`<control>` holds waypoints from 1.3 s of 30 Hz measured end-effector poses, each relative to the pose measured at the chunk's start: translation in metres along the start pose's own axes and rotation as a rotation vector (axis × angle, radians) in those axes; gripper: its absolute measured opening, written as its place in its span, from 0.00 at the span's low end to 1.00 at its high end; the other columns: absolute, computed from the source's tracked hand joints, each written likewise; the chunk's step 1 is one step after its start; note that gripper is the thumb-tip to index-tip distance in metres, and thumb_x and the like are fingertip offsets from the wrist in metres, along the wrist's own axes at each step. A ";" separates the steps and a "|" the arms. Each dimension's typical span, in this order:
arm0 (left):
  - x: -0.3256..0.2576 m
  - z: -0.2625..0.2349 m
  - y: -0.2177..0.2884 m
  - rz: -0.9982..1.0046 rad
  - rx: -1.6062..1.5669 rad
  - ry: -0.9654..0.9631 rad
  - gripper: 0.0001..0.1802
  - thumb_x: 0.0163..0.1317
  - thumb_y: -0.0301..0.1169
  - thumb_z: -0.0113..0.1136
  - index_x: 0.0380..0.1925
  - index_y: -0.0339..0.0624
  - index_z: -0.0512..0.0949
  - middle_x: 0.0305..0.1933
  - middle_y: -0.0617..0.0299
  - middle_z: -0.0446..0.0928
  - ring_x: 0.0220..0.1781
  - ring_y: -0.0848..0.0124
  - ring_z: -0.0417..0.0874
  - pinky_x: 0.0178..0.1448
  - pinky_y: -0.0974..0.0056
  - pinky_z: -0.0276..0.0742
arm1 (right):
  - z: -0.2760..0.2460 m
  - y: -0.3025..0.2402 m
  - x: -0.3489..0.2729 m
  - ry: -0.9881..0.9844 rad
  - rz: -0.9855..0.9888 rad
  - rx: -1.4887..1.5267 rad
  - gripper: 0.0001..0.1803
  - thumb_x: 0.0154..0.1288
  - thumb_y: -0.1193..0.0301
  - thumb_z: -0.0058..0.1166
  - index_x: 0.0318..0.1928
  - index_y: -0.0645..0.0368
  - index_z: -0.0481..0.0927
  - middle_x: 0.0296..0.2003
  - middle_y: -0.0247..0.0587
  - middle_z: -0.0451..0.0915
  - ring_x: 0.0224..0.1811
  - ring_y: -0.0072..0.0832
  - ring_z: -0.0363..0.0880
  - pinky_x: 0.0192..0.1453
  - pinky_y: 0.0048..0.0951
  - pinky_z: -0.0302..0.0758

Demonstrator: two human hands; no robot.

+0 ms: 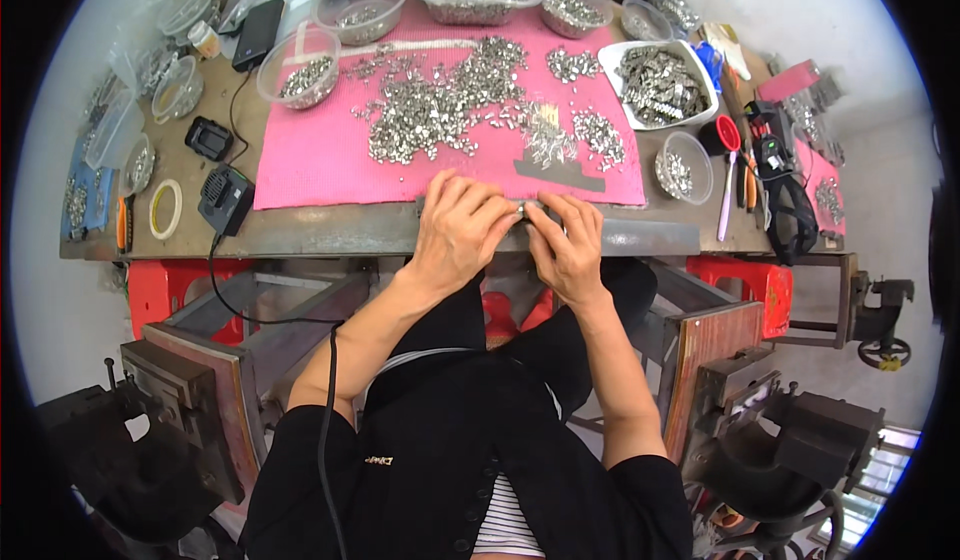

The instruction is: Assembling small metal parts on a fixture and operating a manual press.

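My left hand [455, 228] and my right hand [570, 246] meet at the near edge of the bench. Both have thumb and fingers pinched on a tiny silvery metal piece [521, 210], mostly hidden by the fingertips. Just beyond lies a pink mat [300, 175] with a wide heap of small shiny metal pieces [425, 115]. Closer to my right hand are a tangle of thin metal pins [548, 146], a dark grey flat strip [560, 173] and a smaller pile of metal pieces [598, 138].
Clear plastic tubs of metal parts line the back, including a large one [425, 0]. At right stand a white tray [612, 58] of linked metal strips and a round tub [700, 185]. A black charger [226, 200] trails a cable [328, 410] over my left arm.
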State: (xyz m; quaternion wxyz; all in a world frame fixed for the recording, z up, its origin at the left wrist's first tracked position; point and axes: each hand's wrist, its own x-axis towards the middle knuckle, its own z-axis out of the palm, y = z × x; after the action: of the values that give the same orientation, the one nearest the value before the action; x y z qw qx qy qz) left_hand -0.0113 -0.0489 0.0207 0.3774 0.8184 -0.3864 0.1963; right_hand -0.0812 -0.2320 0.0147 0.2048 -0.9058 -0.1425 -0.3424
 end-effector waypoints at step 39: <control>-0.012 0.017 0.002 -0.056 0.030 0.131 0.19 0.60 0.31 0.69 0.52 0.44 0.80 0.47 0.63 0.83 0.50 0.63 0.80 0.63 0.53 0.64 | -0.002 0.012 0.047 -0.214 0.466 0.504 0.06 0.68 0.77 0.61 0.42 0.68 0.80 0.35 0.48 0.85 0.37 0.36 0.85 0.44 0.35 0.79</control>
State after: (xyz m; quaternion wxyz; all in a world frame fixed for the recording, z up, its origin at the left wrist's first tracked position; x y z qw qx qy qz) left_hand -0.0192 -0.0573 0.0032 0.3949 0.8199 -0.3346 0.2446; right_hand -0.0433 -0.2376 0.0451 0.4782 -0.8658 -0.0327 -0.1439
